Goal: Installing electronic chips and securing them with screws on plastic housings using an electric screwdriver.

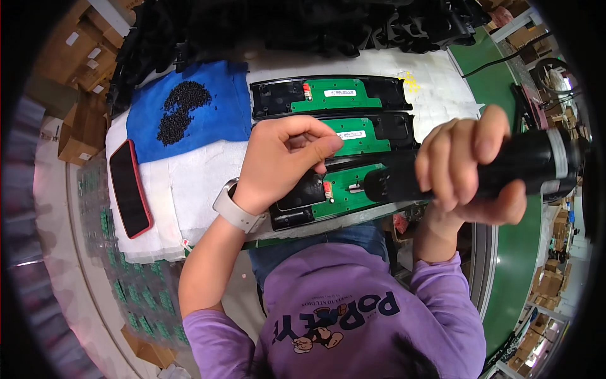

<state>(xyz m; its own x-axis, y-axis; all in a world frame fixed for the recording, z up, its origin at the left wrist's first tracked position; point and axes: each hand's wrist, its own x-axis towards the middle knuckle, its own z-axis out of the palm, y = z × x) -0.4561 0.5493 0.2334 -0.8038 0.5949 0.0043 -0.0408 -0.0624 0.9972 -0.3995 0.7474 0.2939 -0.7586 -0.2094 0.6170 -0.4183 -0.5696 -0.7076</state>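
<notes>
Three black plastic housings lie in a row on the bench, each with a green circuit board inside: the far board (322, 102), the middle board (363, 146) and the near board (346, 205). My right hand (464, 167) grips a black electric screwdriver (394, 184), held nearly level. Its bit end lies over the near board; whether it touches a screw I cannot tell. Over the middle housing (396, 128), my left hand (284, 158) has thumb and fingers pinched together. Anything between those fingertips is too small to make out.
A blue cloth (221, 120) carries heaps of small black screws (183, 104). Left of it is a phone with a red edge (131, 189). Black parts (265, 31) are piled at the back, with small yellow bits (410, 81) at the right. Cardboard boxes (82, 129) stand beyond the bench.
</notes>
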